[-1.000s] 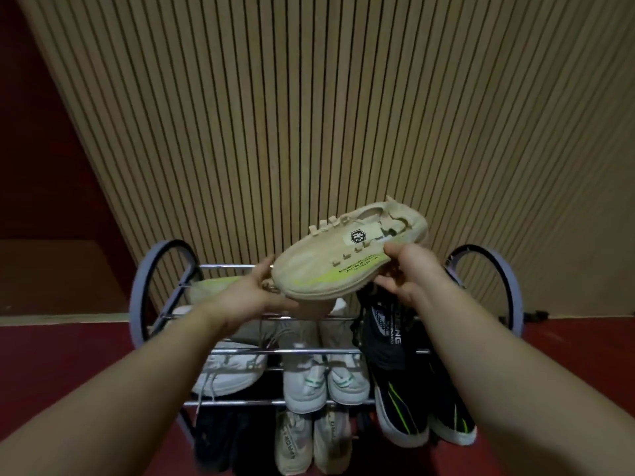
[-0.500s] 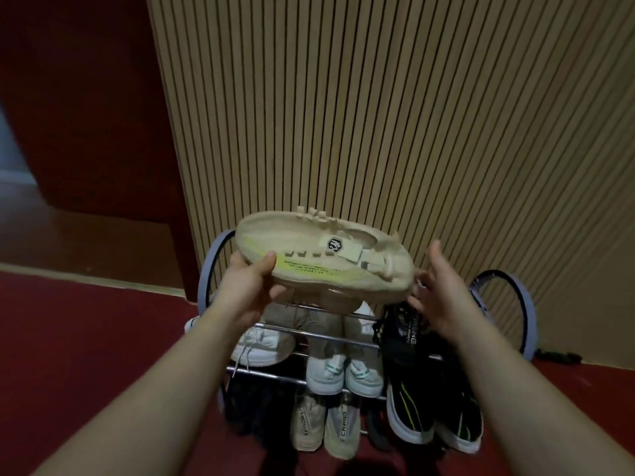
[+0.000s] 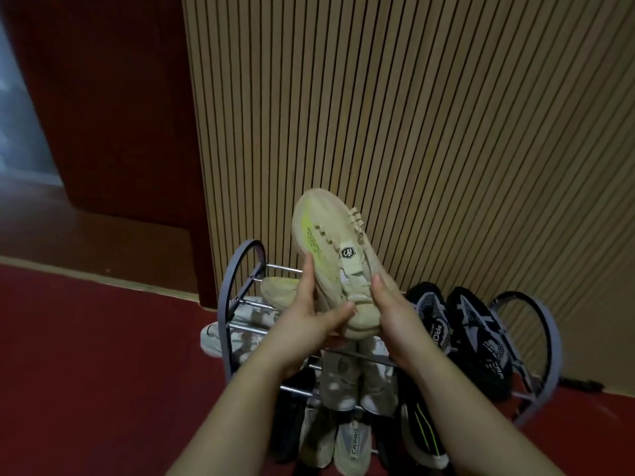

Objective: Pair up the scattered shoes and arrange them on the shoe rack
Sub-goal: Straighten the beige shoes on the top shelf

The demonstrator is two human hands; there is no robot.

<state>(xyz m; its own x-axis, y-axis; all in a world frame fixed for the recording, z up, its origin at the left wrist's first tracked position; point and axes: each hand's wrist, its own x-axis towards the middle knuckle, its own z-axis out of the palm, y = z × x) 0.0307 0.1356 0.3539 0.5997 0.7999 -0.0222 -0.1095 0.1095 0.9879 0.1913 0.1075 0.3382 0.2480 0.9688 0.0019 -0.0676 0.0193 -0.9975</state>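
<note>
The dark red floor [image 3: 86,355] fills the left side. The metal shoe rack with grey hoop ends [image 3: 237,269] stands at about 5 o'clock in the view, against the brown slatted wall [image 3: 429,115]. At the 9 o'clock end of its top shelf lies a lone beige shoe with a yellow-green patch [image 3: 278,290]. No partner is beside it yet.

The left hand [image 3: 309,314] grasps the heel end of a beige knit shoe with a yellow-green stripe [image 3: 323,228], with its fingers up along the side. This shoe is in the air over the rack, and its toe points to 12 o'clock. The right hand [image 3: 391,304] grasps the other side of the heel, thumb on the collar.

At 3 o'clock from the hands, two black patterned shoes [image 3: 481,341] lie side by side on top. Lower down is a pair of pale shoes [image 3: 352,441].

I think most of the job is done. The held shoe looks like the match for the lone beige one, so it needs to go down next to it. I cannot tell if more shoes wait out of view.
</note>
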